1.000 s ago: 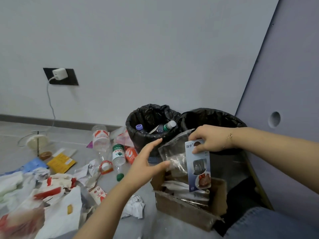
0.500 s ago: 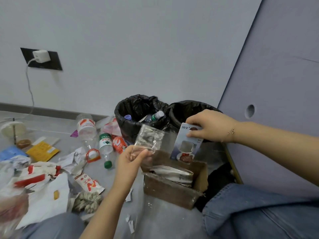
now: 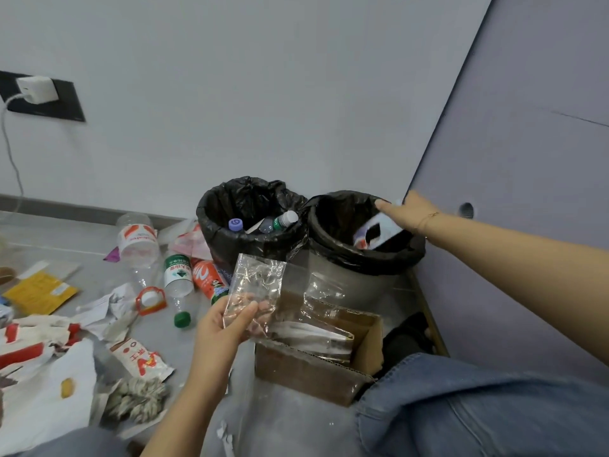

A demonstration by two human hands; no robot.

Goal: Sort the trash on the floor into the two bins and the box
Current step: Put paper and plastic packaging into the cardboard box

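My left hand (image 3: 227, 328) pinches a clear plastic wrapper (image 3: 258, 282) by its lower edge, holding it up above the near left corner of the cardboard box (image 3: 309, 374). My right hand (image 3: 407, 212) reaches over the far rim of the right black-lined bin (image 3: 333, 249) with its fingers stretched out. Just below that hand, a blue-and-white packaging card (image 3: 375, 234) lies tilted inside the bin. The left black-lined bin (image 3: 224, 232) holds plastic bottles. Flattened paper and plastic lie in the box.
Left of the bins the floor is littered with several plastic bottles (image 3: 178, 275), a red wrapper (image 3: 140, 357), a yellow packet (image 3: 39, 291), crumpled paper and a white bag (image 3: 43, 397). A purple panel (image 3: 527, 192) stands on the right. My jeans-clad knee (image 3: 478, 410) is beside the box.
My right hand carried the card from above the box to the right bin, and its fingers have opened over it. My left hand keeps the clear wrapper, which was pulled apart from the card.
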